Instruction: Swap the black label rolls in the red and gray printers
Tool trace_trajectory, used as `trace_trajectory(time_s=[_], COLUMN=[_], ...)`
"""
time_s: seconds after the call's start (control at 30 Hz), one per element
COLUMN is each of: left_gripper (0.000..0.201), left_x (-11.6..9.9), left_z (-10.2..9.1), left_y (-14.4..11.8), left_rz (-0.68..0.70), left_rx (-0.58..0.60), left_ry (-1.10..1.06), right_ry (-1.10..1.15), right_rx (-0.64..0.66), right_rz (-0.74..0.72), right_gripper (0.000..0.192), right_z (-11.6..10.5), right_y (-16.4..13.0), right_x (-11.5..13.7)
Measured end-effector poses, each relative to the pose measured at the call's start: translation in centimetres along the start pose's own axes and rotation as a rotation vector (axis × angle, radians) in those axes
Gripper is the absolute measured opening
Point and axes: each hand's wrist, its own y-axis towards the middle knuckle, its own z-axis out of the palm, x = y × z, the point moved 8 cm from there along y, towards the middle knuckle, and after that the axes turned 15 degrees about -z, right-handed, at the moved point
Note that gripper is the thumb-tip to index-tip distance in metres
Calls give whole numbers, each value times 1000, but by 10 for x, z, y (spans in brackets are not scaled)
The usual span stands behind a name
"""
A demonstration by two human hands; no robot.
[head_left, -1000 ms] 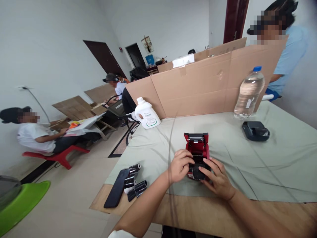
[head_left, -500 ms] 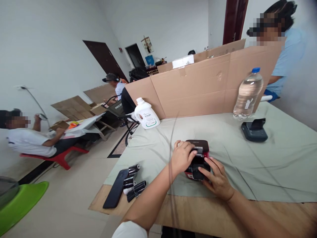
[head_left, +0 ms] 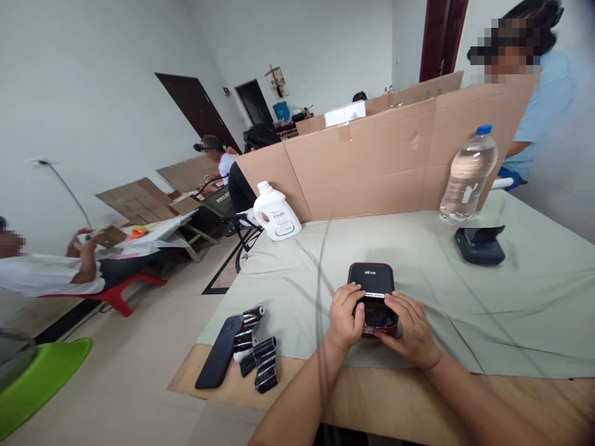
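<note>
L hand [head_left: 346,316] + R hand [head_left: 411,322] clamped on printer [head_left: 373,296] (lid down) | nr table edge [head_left: 325,387] | cloth [head_left: 511,310] open R

The single head-worn camera looks forward and down from the near edge of the table [head_left: 511,310], close above both hands at that edge, and faces across the cloth toward the cardboard wall [head_left: 372,167] along the far edge.

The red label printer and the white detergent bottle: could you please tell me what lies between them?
Only bare grey-green tablecloth lies between the red label printer and white detergent bottle, in the head view.
</note>
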Motion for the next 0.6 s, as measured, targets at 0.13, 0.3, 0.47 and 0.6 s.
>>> trace_trajectory(time_s=[0.13,0.3,0.47,0.6], left_gripper=[25,30,59,69], left_x=[1,13,57,72], left_z=[0,1,12,31], left_y=[0,-11,-29,-32], left_rz=[-10,-7,-296,-472], left_rx=[-1,-52,-153,10], left_ry=[-32,-162,-349,-529], right_ry=[23,129,289,302], right_rx=[-13,-23,-67,51], right_rz=[-10,-13,303,599], right_gripper=[57,57,48,38], right_z=[0,0,11,37], right_y=[2,-4,-31,-59], right_x=[2,0,-38,-66])
